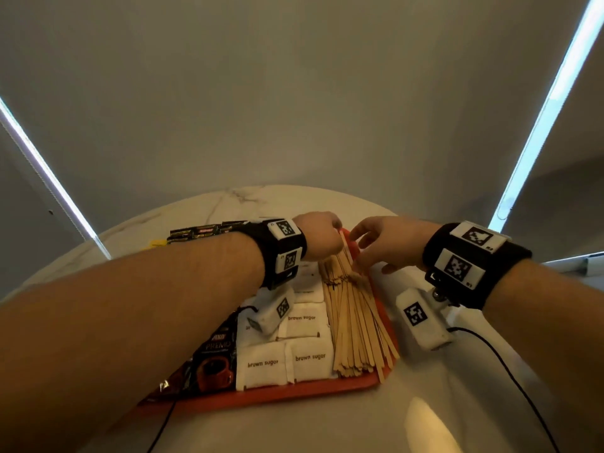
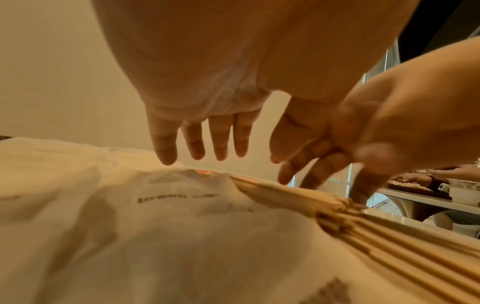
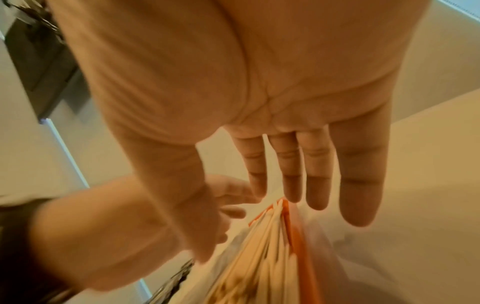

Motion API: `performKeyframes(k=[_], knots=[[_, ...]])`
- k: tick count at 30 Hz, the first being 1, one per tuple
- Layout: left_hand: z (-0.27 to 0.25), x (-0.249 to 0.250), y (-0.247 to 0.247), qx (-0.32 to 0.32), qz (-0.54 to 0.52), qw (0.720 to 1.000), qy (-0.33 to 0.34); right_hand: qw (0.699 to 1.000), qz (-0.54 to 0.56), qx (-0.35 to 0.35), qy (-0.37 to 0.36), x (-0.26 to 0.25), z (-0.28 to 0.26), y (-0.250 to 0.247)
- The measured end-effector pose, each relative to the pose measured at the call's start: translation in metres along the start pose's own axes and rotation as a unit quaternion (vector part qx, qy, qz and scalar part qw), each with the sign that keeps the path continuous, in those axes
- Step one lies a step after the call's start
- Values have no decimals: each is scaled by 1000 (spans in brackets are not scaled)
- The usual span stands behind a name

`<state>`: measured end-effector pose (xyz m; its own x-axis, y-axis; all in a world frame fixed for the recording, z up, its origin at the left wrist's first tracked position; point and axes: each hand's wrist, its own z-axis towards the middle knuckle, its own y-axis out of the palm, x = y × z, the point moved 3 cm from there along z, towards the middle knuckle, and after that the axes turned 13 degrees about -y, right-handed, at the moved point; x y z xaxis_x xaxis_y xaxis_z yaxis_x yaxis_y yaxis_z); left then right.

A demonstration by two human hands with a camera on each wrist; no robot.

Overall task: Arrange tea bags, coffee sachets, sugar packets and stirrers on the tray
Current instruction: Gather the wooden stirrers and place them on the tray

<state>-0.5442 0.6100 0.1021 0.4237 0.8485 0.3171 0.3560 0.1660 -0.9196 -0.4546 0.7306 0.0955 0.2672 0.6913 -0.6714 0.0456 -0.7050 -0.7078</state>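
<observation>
Two hands meet over the far end of the stirrers [image 1: 351,317] on the tray [image 1: 307,389].

Many wooden stirrers lie in a loose bundle along the tray's right side, some near ends poking over the rim. The left hand [image 1: 318,235] hangs above their far end, fingers [image 2: 166,148] straight and slightly apart, holding nothing. The right hand [image 1: 385,243] comes in from the right, fingers [image 3: 358,185] straight and close together, with fingertips down at the stirrers' right edge; whether they press is unclear. White sugar packets [image 1: 310,358] marked "brown sugar" fill the tray's middle, touching the stirrers. Dark coffee sachets [image 1: 214,354] lie at the tray's left. More sachets [image 1: 196,231] sit on the table [image 1: 261,199] beyond the tray.
</observation>
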Motion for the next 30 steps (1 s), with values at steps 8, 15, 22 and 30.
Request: performKeyframes(k=[8, 15, 22, 30], knots=[[1, 12, 16, -72, 46, 996, 17, 980, -93, -158, -71, -4, -79, 20], [-5, 10, 17, -56, 85, 995, 3, 951, -245, -172, -83, -4, -96, 40], [-10, 6, 15, -22, 51, 998, 15, 958, -244, -118, -91, -4, -87, 43], [-46, -4, 0, 2, 20, 999, 38, 974, -188, -115, -55, 6, -92, 30]])
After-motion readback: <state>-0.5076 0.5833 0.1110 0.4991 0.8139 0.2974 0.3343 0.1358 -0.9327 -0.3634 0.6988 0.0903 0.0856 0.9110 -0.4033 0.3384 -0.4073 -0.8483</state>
